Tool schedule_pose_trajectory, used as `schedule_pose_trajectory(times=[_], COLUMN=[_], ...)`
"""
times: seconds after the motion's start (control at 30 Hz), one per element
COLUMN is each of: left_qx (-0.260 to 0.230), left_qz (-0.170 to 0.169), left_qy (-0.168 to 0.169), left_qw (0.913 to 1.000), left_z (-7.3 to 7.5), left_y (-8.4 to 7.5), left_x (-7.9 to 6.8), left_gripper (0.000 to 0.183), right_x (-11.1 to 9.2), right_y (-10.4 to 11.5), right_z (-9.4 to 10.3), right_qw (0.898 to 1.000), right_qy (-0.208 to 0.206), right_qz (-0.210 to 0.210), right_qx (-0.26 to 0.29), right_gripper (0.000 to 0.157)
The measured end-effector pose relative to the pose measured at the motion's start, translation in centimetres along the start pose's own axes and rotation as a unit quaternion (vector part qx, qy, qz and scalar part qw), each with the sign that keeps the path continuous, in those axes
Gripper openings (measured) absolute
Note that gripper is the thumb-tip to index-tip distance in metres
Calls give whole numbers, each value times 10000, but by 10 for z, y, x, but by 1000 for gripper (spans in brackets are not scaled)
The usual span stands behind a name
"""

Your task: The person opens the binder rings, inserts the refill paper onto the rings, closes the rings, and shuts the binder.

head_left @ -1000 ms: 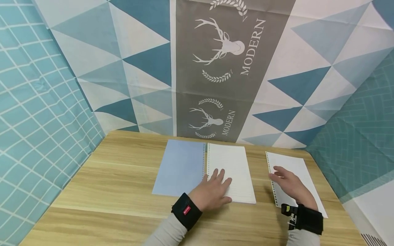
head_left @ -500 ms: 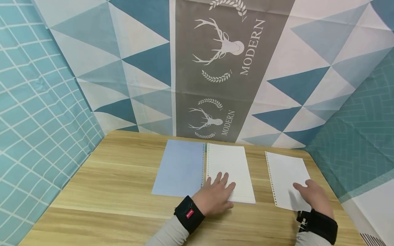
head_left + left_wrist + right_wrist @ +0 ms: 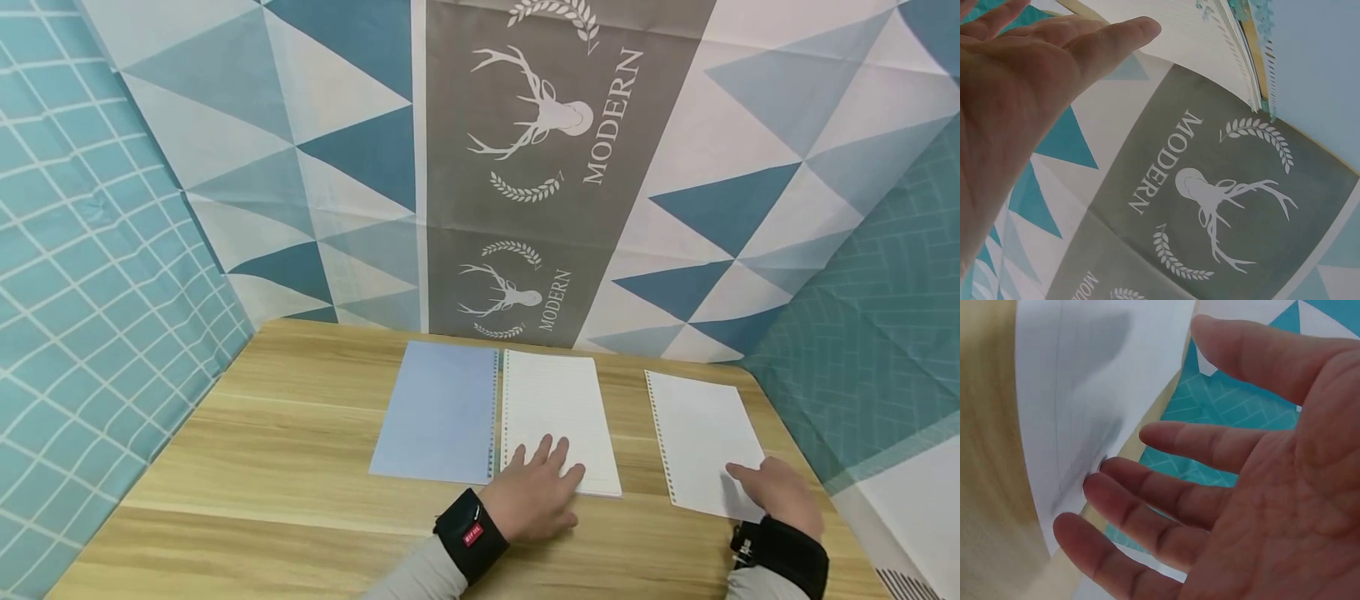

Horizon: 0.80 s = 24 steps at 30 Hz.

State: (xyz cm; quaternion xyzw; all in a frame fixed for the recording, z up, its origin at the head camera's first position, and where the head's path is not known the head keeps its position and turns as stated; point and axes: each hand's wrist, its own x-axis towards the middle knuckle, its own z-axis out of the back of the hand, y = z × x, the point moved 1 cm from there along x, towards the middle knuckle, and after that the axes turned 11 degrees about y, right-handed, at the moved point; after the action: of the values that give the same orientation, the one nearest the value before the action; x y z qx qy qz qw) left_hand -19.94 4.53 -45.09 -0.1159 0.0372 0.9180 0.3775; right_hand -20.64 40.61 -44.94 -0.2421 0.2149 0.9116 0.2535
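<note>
A notebook lies spread flat, its lined white page stack point(image 3: 555, 392) on the right and a pale blue cover point(image 3: 442, 408) on the left. My left hand point(image 3: 534, 496) is at the lower part of the white pages with its fingers spread. To the right lies a loose white sheet point(image 3: 697, 433) with punched holes down its left edge. Over its lower right corner is my right hand point(image 3: 783, 492). The right wrist view shows these fingers point(image 3: 1154, 512) extended and parted, several fingertips right at the sheet's edge point(image 3: 1079, 450). The hand hides that corner in the head view.
The wooden table point(image 3: 262, 450) meets a patterned cloth backdrop point(image 3: 517, 167) behind the notebook. Blue tiled cloth point(image 3: 97, 317) hangs on the left side and teal cloth point(image 3: 870, 333) on the right. A strip of wood separates notebook and sheet.
My right hand has moved from the loose sheet's left edge across to its lower right corner. My left hand has slid slightly down the white page toward me. Notebook and sheet look unmoved.
</note>
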Motion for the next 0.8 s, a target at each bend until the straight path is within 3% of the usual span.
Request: schedule_pose_trajectory(times=[0.27, 0.6, 0.8], left_qx=[87, 270, 319], left_qz=[-67, -82, -104], left_qy=[33, 79, 125], left_qw=[9999, 9996, 9994], left_z=[-3, -5, -6], left_y=[-4, -10, -14], left_x=[-3, -3, -2], left_gripper=[57, 58, 56], right_x=[4, 15, 14], right_y=[-7, -12, -14], right_z=[-7, -12, -11], right_qw=[9968, 9908, 9904], right_qy=[-632, -627, -734], right_qz=[-360, -1015, -920], right_qx=[333, 639, 729], right_gripper=[50, 62, 58])
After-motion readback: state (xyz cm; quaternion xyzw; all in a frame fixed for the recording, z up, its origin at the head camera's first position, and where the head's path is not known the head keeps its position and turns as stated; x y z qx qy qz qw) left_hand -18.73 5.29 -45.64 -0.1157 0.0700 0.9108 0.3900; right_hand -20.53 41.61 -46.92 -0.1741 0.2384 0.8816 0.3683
